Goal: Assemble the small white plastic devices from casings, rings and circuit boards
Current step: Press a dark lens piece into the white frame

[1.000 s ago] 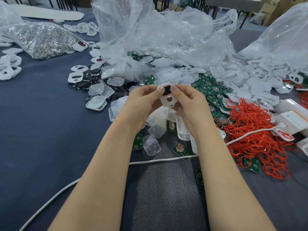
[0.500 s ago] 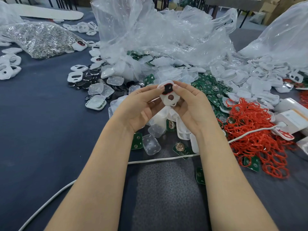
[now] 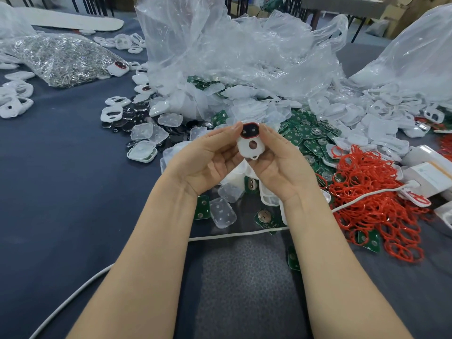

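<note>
A small white casing (image 3: 252, 146) with a red ring around a dark window and a round hole below it is held up between both hands at the middle of the view. My left hand (image 3: 208, 157) pinches its left top corner with thumb and fingers. My right hand (image 3: 283, 165) pinches its right side. Behind them lie green circuit boards (image 3: 310, 140), a heap of red rings (image 3: 367, 182) to the right, and translucent covers (image 3: 222, 211) just below the hands.
Large clear plastic bags (image 3: 232, 52) with white parts stand behind. White casings (image 3: 391, 111) pile up at the right, more at the far left (image 3: 14, 101). A bag of metal pieces (image 3: 63, 59) lies at back left. A white cable (image 3: 232, 234) crosses the dark cloth.
Both hands have turned the casing so that its face with the red-ringed window shows fully; the palms have opened towards me. The hands stayed in the same place.
</note>
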The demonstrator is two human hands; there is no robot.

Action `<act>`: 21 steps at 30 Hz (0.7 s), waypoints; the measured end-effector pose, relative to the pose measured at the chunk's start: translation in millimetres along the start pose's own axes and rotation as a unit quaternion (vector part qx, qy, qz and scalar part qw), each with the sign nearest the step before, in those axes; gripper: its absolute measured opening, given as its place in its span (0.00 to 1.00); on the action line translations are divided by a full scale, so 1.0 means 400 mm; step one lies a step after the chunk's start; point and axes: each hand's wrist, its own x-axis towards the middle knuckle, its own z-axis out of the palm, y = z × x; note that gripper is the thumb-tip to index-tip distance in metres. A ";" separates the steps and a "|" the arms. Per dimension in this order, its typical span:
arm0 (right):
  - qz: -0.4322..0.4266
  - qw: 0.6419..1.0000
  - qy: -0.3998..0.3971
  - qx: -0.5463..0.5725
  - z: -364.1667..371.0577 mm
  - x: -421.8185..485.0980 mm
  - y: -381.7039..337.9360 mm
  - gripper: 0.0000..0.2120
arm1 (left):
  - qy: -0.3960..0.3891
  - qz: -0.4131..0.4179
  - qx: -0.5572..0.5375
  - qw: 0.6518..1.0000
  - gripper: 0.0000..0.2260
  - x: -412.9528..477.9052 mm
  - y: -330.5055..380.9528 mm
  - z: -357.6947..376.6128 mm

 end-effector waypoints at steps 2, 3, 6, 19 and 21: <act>0.001 0.999 0.033 -0.025 -0.002 0.004 -0.001 0.06 | 0.015 0.010 0.012 1.000 0.11 0.001 0.000 0.000; 0.001 0.998 0.047 -0.037 -0.005 0.006 -0.001 0.06 | 0.022 0.013 0.017 1.000 0.09 0.001 0.000 0.001; 0.008 0.996 0.062 -0.057 -0.010 0.004 -0.007 0.06 | 0.036 0.011 0.018 0.999 0.06 0.001 -0.005 0.006; 0.028 1.000 0.007 -0.013 -0.005 -0.007 -0.016 0.08 | -0.007 0.008 0.021 1.000 0.18 -0.007 0.001 0.006; 0.023 0.999 0.010 -0.027 -0.004 -0.006 -0.014 0.08 | 0.002 0.014 0.037 0.999 0.15 -0.005 0.001 0.005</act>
